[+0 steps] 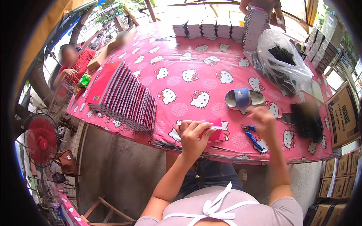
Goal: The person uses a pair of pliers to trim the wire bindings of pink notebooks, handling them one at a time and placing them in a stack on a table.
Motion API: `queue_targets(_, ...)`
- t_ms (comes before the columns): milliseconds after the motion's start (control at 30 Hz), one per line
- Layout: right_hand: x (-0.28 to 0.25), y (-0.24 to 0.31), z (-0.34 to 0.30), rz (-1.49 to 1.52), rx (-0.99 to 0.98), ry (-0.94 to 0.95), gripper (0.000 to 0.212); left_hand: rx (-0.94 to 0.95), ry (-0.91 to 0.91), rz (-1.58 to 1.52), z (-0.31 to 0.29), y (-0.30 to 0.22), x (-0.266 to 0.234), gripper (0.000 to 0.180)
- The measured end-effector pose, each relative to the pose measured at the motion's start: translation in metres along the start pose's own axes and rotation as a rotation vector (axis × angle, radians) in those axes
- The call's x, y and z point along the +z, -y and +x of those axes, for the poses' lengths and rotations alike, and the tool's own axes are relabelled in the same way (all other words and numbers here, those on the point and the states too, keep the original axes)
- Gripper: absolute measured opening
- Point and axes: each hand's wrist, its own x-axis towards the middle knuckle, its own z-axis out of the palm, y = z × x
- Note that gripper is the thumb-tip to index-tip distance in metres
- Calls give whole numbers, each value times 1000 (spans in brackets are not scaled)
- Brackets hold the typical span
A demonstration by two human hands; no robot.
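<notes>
My left hand [195, 132] is closed on a small red notebook [217, 136] by the near edge of the table, its fingers bent over the top of it. My right hand [263, 119] is raised to the right of the notebook, smeared by motion, so its fingers cannot be made out. Close below it lie blue-handled pliers [255, 141]. Beyond that hand is a blue slide sandal [238, 98] on the table. A blurred bunch of black spiral binding wires [307, 122] rests farther right.
The pink cartoon-print table [177, 81] carries a tall stack of red notebooks [126, 98] at left. More notebook stacks [208, 29] stand along the far side. A plastic bag [283, 60] holds black coils. Cardboard boxes [344, 115] stand right, a red fan [40, 139] left. Other people are nearby.
</notes>
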Motion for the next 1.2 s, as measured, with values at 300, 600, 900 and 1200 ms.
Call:
queue_targets(300,41,44,-9,218,-13,43,25,9,76,-9,2,-4,-6,16)
queue_targets(600,46,43,0,184,-58,141,25,6,64,-40,2,-8,-8,16)
queue_targets(900,41,46,2,204,-74,181,25,-3,55,-78,2,-9,-10,16)
queue_targets(1200,41,59,-10,28,-59,223,23,42,62,-36,1,-11,-12,24)
